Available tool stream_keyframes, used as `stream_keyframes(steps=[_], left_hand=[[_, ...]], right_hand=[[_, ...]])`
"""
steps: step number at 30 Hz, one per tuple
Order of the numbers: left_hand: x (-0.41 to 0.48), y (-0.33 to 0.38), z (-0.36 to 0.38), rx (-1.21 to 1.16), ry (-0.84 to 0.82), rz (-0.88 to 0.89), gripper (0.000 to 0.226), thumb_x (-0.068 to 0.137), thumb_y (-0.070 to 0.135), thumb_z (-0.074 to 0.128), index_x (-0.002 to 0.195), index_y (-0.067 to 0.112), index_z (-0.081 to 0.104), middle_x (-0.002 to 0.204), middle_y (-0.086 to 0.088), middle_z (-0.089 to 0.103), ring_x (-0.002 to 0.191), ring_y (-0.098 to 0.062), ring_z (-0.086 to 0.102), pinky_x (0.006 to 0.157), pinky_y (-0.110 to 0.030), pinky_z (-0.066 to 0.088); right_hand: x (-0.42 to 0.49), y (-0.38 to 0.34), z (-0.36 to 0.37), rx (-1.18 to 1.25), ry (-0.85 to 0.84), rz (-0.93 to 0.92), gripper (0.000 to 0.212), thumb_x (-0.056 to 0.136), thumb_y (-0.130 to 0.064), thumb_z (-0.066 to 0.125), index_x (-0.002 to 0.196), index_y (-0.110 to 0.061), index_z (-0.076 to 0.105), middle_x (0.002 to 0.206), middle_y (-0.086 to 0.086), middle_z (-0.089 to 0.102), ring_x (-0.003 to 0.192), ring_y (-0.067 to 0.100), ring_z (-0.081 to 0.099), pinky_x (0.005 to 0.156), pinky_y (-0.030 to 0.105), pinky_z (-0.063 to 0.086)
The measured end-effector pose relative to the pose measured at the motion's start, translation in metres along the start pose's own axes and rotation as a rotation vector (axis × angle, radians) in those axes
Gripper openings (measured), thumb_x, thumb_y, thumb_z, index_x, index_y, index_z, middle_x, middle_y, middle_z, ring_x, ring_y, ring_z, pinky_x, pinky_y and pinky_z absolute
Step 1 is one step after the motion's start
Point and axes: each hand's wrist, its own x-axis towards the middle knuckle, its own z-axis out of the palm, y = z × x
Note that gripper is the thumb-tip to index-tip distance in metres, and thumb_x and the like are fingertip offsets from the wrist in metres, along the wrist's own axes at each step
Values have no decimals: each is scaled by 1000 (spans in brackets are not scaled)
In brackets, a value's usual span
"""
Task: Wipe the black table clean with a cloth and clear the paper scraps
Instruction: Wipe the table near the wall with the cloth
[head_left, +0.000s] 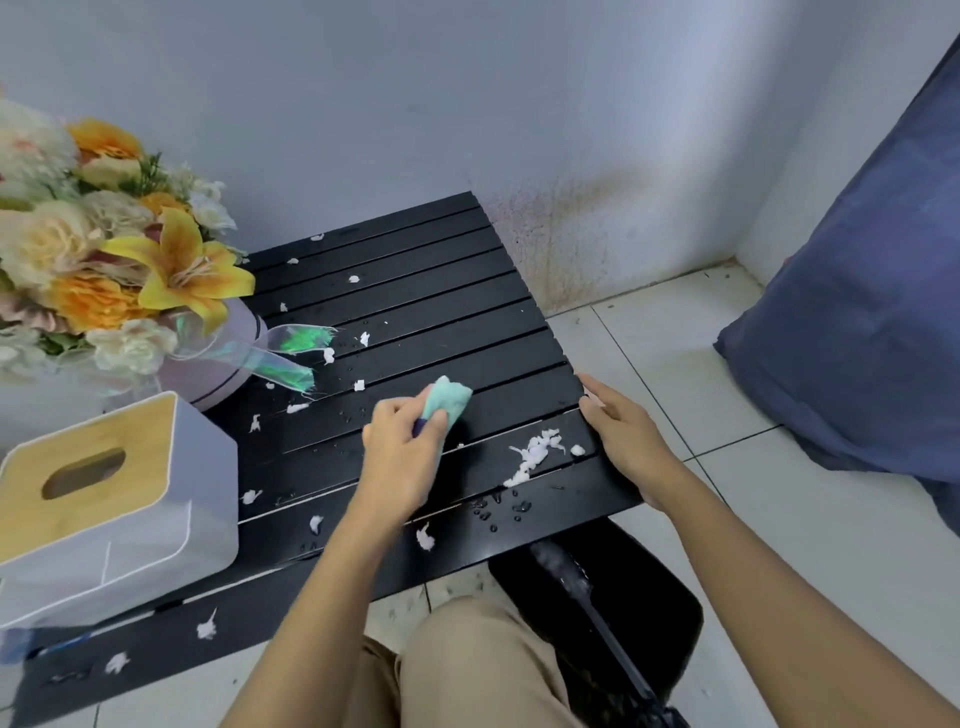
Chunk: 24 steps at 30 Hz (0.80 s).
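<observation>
The black slatted table (415, 291) is strewn with white paper scraps; a heap of scraps (535, 457) lies near its right edge, with water droplets (498, 509) close by. My left hand (402, 452) grips a bunched teal cloth (448, 397) and holds it down on the table's middle slats. My right hand (621, 431) rests on the table's right edge, fingers curled over the rim just right of the heap. More scraps lie toward the far and left parts of the table.
A white tissue box with a wooden lid (104, 493) stands at the table's left front. A flower bouquet in a round box (114, 270) fills the far left. A black bin (608, 613) sits on the tiled floor beneath the table's front right corner. Blue fabric (857, 312) hangs at right.
</observation>
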Motion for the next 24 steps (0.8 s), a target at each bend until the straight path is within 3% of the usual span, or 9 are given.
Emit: stream_keyframes(steps=[2, 3, 5, 7, 11, 15, 17, 19, 24], left_hand=[[-25, -20, -18, 108, 115, -46, 35, 95, 29, 50, 128, 21, 60, 111, -1, 48, 111, -28, 46, 100, -42, 39], [-39, -27, -19, 169, 172, -69, 38, 96, 28, 50, 133, 21, 55, 115, -3, 47, 111, -26, 45, 99, -42, 39], [-64, -33, -5, 314, 282, -120, 43, 95, 25, 51, 138, 18, 50, 122, -7, 45, 110, -29, 44, 94, -45, 40], [-74, -26, 21, 427, 343, -163, 45, 92, 23, 56, 136, 16, 49, 124, -11, 47, 107, -34, 44, 85, -47, 39], [-73, 26, 73, 403, 288, -173, 46, 90, 24, 57, 135, 17, 48, 128, -8, 47, 103, -31, 44, 81, -43, 36], [-65, 60, 97, 347, 87, 52, 40, 98, 29, 45, 138, 25, 41, 132, 0, 38, 111, -24, 37, 88, -35, 29], [-55, 60, 80, 188, -22, 30, 39, 99, 30, 44, 138, 31, 45, 131, 1, 39, 117, -23, 34, 97, -35, 27], [-45, 45, 54, 105, 58, -12, 37, 98, 29, 47, 134, 32, 51, 130, 1, 43, 117, -24, 35, 101, -34, 27], [-46, 5, 33, 378, 251, -122, 36, 94, 28, 52, 130, 25, 56, 127, -4, 48, 108, -32, 42, 90, -44, 37]], right_hand=[[-12, 4, -5, 28, -33, 25, 35, 102, -27, 46, 131, -46, 48, 116, -15, 65, 94, -11, 62, 72, 8, 48], [-17, 9, -5, 64, -50, 39, 35, 102, -26, 46, 132, -45, 48, 118, -16, 64, 95, -13, 61, 73, 8, 49], [-24, 20, -3, 161, -42, 58, 38, 103, -26, 44, 140, -37, 47, 133, -12, 59, 114, -1, 58, 94, 23, 50], [-25, 25, 1, 268, 1, 56, 38, 103, -21, 43, 140, -30, 49, 130, -6, 62, 115, 10, 61, 97, 33, 51], [-23, 20, 4, 348, 66, 77, 36, 102, -12, 46, 135, -21, 54, 117, 6, 69, 99, 17, 69, 74, 28, 57], [-22, 20, 5, 343, 89, 78, 37, 100, -11, 48, 136, -21, 54, 117, 7, 67, 97, 16, 68, 74, 25, 56], [-22, 21, 6, 371, 94, 76, 38, 100, -9, 48, 136, -18, 54, 115, 9, 68, 93, 16, 68, 75, 26, 57], [-20, 24, 7, 387, 98, 69, 37, 100, -8, 48, 135, -17, 55, 113, 9, 70, 93, 17, 69, 73, 26, 57], [-18, 28, 7, 404, 94, 54, 37, 100, -10, 48, 135, -18, 55, 117, 5, 69, 103, 17, 68, 74, 22, 55]])
